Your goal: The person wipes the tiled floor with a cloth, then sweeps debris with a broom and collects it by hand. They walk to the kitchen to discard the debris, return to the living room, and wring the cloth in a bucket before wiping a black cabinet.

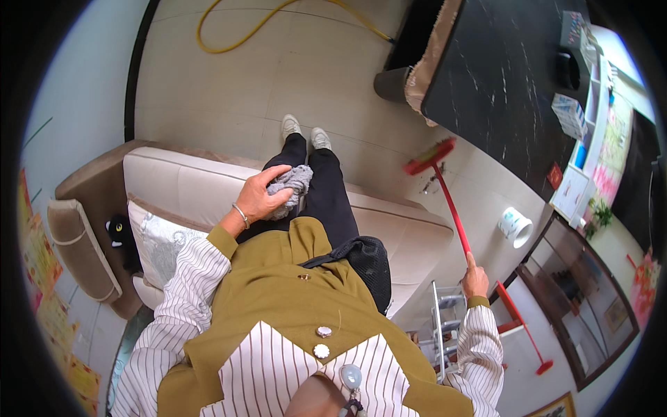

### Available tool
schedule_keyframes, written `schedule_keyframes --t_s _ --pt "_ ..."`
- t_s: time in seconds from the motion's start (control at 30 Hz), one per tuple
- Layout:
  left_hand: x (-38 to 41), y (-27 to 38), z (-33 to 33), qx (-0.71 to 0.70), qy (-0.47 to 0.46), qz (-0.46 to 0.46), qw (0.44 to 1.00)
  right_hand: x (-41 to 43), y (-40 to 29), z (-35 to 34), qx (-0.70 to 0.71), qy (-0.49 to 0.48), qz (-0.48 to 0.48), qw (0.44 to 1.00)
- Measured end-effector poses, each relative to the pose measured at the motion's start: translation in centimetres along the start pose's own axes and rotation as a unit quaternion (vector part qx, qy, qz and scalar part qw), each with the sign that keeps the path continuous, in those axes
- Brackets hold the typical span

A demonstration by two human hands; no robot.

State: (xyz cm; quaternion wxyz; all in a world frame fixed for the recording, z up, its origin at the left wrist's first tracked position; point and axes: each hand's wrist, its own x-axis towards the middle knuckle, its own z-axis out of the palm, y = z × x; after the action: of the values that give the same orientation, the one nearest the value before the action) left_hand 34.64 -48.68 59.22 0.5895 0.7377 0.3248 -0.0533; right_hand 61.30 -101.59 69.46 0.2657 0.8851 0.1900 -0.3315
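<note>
My left hand (pixel 260 195) is closed on a crumpled grey cloth (pixel 292 187) above my thighs. My right hand (pixel 475 276), off to the right, grips the end of the red handle of a broom (pixel 452 208). The broom's red head with greenish bristles (pixel 430 156) rests on the tiled floor near the black marble-patterned table (pixel 490 88). Dark debris (pixel 432 180) lies beside the bristles. A black mesh bag (pixel 367 266) hangs at my waist, against my olive garment.
A cream sofa (pixel 177 174) with a patterned cushion (pixel 161 245) and a black plush toy (pixel 121 240) is close by. A white bin (pixel 515 228) stands right of the broom, a metal shoe rack (pixel 445 323) below it. A yellow hose (pixel 245 44) crosses the floor ahead.
</note>
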Motion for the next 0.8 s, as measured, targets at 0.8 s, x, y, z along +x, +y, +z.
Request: schedule_keyframes --t_s 0.8 --pt "3.9 7.5 11.9 0.052 -0.044 0.016 0.998 2.3 15.6 5.8 0.108 -0.018 -0.054 0.992"
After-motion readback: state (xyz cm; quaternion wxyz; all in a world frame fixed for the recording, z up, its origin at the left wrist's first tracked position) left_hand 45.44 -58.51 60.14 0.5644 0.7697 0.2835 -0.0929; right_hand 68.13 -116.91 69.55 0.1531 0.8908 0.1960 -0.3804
